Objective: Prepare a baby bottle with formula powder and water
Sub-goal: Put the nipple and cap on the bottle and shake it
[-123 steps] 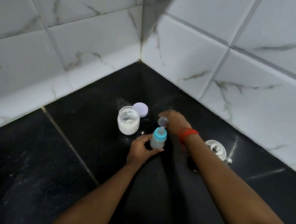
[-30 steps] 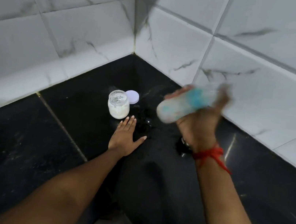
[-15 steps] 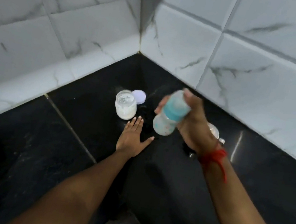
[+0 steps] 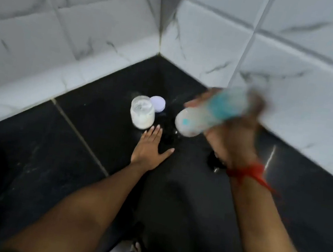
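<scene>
My right hand [image 4: 232, 140] grips the baby bottle [image 4: 203, 116] in the air above the black counter [image 4: 69, 165]. The bottle lies almost sideways, base toward me and to the left, its teal collar toward the wall. It is motion-blurred and holds a pale cloudy liquid. A red thread circles my right wrist. My left hand [image 4: 149, 149] rests flat on the counter, fingers spread, holding nothing. Just beyond its fingertips stands an open glass jar of white formula powder [image 4: 142, 112]. The jar's pale round lid [image 4: 157, 103] lies behind it.
White marbled tile walls [image 4: 102, 30] meet in a corner close behind the jar. A small dark object [image 4: 214, 165] sits on the counter under my right wrist. The counter's front edge is at the bottom of the view, with something pale below it.
Four seconds ago the bottle stood on the counter between both hands. Over the last second it swings in my right hand, upright half a second ago, now tipped sideways. My left hand stays flat.
</scene>
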Tool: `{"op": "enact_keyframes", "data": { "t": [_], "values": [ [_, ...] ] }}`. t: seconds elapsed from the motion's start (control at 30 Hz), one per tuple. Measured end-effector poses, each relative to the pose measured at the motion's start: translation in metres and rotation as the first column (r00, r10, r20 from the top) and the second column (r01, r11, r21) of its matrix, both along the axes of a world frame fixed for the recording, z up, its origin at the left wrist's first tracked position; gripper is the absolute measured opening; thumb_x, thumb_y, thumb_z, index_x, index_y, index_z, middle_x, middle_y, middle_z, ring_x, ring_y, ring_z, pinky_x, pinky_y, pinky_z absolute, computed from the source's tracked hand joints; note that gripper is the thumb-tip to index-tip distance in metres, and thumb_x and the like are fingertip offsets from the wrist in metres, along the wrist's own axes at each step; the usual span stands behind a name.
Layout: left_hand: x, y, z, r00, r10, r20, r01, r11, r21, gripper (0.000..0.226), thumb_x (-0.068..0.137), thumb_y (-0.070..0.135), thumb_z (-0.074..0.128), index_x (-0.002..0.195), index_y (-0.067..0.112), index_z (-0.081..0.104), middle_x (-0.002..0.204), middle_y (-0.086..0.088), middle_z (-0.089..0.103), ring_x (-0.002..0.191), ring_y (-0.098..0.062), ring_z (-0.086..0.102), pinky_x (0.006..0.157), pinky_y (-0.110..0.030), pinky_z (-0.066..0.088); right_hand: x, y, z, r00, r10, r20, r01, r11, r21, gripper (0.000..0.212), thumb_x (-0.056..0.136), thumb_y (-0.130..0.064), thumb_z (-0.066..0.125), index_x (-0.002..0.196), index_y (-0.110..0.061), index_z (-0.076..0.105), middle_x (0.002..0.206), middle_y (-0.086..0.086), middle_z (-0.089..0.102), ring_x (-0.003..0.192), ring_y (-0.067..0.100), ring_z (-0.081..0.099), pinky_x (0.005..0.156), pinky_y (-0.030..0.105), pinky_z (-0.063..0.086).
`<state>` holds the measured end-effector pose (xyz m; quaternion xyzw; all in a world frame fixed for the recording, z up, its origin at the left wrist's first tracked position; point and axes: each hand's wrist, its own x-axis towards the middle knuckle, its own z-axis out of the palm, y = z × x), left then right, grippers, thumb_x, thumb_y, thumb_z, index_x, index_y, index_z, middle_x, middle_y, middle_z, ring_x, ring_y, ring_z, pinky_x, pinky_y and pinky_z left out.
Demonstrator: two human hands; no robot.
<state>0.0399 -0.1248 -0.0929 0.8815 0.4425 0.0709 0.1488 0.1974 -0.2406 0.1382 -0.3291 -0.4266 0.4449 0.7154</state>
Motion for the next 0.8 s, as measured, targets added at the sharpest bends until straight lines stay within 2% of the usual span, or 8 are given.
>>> {"op": "enact_keyframes", "data": {
  "t": [0.2,0.27,0.33,0.47,0.53,0.57,0.7,0.8],
  "values": [
    [-0.010,-0.006,-0.005,0.999,-0.021,0.040,0.022,1.000,-0.021,0.099,0.096,0.078,0.032,0.166,0.010,0.017,0.175,-0.006,0.014,0.162,-0.017,0.008,0.132,-0.036,0.003,0.003,-0.017,0.012,0.998,-0.020,0.058,0.017,0.999,0.050,0.064,0.077,-0.061,0.069,0.101,-0.002,0.065,0.096,0.016,0.069,0.091,0.031,0.065,0.088,0.044,0.048],
    [0.008,0.013,-0.002,1.000,-0.025,0.007,0.024,0.992,0.122,0.099,0.096,0.078,0.032,0.166,0.010,0.017,0.175,-0.006,0.014,0.162,-0.018,0.008,0.132,-0.036,0.004,0.012,-0.011,0.032,0.986,-0.046,0.160,-0.005,0.953,0.302,0.048,0.089,-0.047,0.064,0.112,-0.005,0.064,0.108,0.012,0.069,0.102,0.029,0.065,0.095,0.045,0.048],
    [-0.002,-0.001,0.000,0.999,0.037,0.028,-0.036,0.999,-0.039,0.100,0.095,0.079,0.030,0.166,0.010,0.017,0.175,-0.006,0.014,0.162,-0.019,0.009,0.132,-0.037,0.005,0.010,-0.006,0.034,0.998,-0.064,0.002,0.064,0.992,0.107,0.046,0.090,-0.048,0.058,0.107,-0.006,0.067,0.100,0.009,0.070,0.095,0.029,0.065,0.096,0.047,0.045],
    [0.006,0.015,-0.010,0.998,0.050,0.042,-0.054,0.995,0.081,0.102,0.094,0.081,0.028,0.166,0.010,0.017,0.175,-0.007,0.013,0.162,-0.020,0.009,0.132,-0.037,0.006,-0.001,0.002,0.028,0.982,-0.103,-0.156,0.102,0.995,-0.012,0.074,0.101,-0.056,0.015,0.084,-0.010,0.071,0.080,0.005,0.070,0.079,0.025,0.063,0.092,0.046,0.038],
    [-0.009,-0.008,-0.006,0.998,-0.021,0.054,0.022,1.000,-0.011,0.101,0.094,0.080,0.030,0.166,0.010,0.018,0.175,-0.008,0.015,0.162,-0.021,0.011,0.132,-0.037,0.006,-0.013,-0.014,0.024,0.975,-0.068,-0.212,0.054,0.996,-0.071,0.063,0.096,-0.063,0.034,0.079,-0.016,0.071,0.075,0.001,0.071,0.075,0.020,0.066,0.088,0.043,0.041],
    [-0.005,0.001,-0.006,0.999,-0.024,0.047,0.022,0.999,0.037,0.100,0.095,0.079,0.031,0.166,0.010,0.018,0.175,-0.007,0.014,0.162,-0.020,0.010,0.132,-0.036,0.005,-0.001,-0.010,0.027,0.967,-0.083,-0.242,0.062,0.994,-0.095,0.056,0.087,-0.070,0.049,0.081,-0.018,0.071,0.076,-0.002,0.072,0.075,0.017,0.068,0.086,0.042,0.044],
    [-0.003,0.000,-0.004,1.000,0.003,-0.007,-0.003,1.000,0.001,0.099,0.096,0.079,0.033,0.166,0.010,0.019,0.175,-0.006,0.015,0.162,-0.019,0.009,0.132,-0.036,0.004,0.006,0.000,0.014,0.935,0.084,-0.345,-0.090,0.996,0.000,0.085,0.096,-0.068,0.019,0.100,0.001,0.068,0.095,0.019,0.069,0.093,0.033,0.066,0.098,0.051,0.042],
    [0.001,0.004,0.000,1.000,0.012,0.001,-0.012,0.999,0.045,0.100,0.095,0.080,0.031,0.166,0.011,0.019,0.175,-0.005,0.015,0.162,-0.018,0.009,0.132,-0.036,0.005,0.006,-0.002,0.002,0.909,0.206,-0.363,-0.176,0.978,0.115,0.086,0.096,-0.060,0.019,0.125,0.013,0.053,0.120,0.035,0.057,0.116,0.044,0.057,0.117,0.053,0.016]
  ]
}}
